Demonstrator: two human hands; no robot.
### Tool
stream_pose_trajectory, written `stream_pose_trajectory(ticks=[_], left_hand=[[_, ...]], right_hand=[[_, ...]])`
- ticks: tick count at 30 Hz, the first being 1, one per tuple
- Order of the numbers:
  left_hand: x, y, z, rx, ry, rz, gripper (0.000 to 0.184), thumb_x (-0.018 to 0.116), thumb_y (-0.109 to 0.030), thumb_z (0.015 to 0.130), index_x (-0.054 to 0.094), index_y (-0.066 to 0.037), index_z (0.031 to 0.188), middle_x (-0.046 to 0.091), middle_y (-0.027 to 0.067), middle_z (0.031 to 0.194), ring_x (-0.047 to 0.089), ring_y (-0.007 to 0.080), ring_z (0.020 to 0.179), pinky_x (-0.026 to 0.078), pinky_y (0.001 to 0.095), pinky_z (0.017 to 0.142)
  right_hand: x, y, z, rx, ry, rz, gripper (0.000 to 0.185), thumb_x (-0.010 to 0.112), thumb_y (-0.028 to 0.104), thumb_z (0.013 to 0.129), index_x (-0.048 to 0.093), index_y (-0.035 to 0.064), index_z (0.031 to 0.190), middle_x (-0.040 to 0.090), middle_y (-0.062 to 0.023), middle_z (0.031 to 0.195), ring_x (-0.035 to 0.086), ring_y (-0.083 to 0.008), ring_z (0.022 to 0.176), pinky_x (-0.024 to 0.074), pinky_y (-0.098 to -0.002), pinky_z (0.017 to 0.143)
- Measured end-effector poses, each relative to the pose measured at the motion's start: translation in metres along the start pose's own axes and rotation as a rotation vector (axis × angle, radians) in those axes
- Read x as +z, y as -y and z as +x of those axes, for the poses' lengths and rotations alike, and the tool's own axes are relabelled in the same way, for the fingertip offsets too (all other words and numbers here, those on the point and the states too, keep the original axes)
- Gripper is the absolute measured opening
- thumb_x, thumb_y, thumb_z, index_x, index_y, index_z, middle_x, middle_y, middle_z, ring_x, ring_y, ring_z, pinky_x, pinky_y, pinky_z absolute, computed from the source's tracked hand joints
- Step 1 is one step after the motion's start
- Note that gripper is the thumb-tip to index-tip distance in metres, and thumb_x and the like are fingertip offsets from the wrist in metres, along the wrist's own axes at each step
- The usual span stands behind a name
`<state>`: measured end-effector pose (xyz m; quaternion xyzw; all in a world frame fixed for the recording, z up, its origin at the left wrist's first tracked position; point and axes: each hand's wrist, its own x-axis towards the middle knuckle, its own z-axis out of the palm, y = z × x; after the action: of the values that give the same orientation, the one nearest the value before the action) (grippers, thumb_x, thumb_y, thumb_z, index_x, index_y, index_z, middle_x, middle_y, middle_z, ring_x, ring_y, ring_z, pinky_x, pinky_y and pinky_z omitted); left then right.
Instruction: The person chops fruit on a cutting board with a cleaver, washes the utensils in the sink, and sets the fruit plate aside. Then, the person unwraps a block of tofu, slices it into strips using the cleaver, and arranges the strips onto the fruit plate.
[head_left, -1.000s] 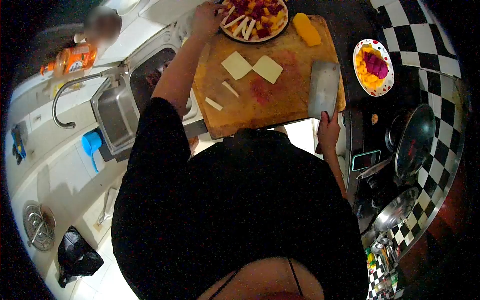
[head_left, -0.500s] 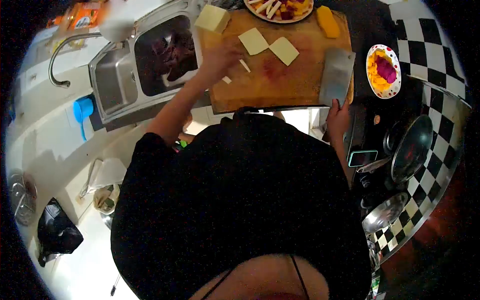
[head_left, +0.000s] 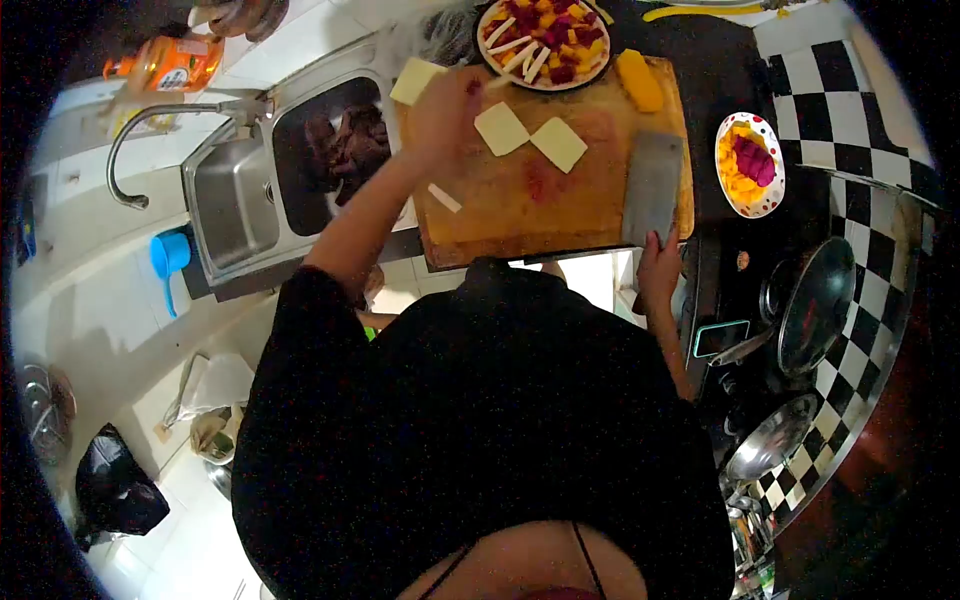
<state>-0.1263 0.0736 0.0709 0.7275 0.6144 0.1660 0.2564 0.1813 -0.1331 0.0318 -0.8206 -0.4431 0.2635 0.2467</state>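
My left hand, somewhat blurred, is over the upper left of the wooden cutting board, fingers pinched on a thin pale strip near the plate. That plate holds orange and dark red cubes with pale strips on top. Close to the hand stands a pale block, partly covered by it. Two pale square slices and one loose pale strip lie on the board. At the board's right edge, my right hand grips a cleaver, its wide blade flat on the wood.
A yellow-orange piece lies at the board's upper right. Beyond are a dotted dish of orange and magenta pieces, a phone and a wok. Left, a double sink holds dark brown pieces in one basin.
My left hand has moved up towards the plate with one of the two loose strips. My right hand stays on the cleaver. The whole view has shifted slightly.
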Motion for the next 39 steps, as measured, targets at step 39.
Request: stream_pose_trajectory(ticks=[39], left_hand=[[-0.001, 0.066, -0.100, 0.333, 0.303, 0.542, 0.015, 0.055, -0.014, 0.075, 0.062, -0.010, 0.088, 0.061, 0.0090, 0.091, 0.059, 0.0283, 0.077, 0.047, 0.0372, 0.067]], right_hand=[[0.000, 0.003, 0.002, -0.026, 0.006, -0.094, 0.043, 0.045, 0.029, 0.091, 0.035, 0.0007, 0.122, 0.061, -0.0200, 0.080, 0.060, -0.0354, 0.068, 0.0457, -0.0406, 0.059]])
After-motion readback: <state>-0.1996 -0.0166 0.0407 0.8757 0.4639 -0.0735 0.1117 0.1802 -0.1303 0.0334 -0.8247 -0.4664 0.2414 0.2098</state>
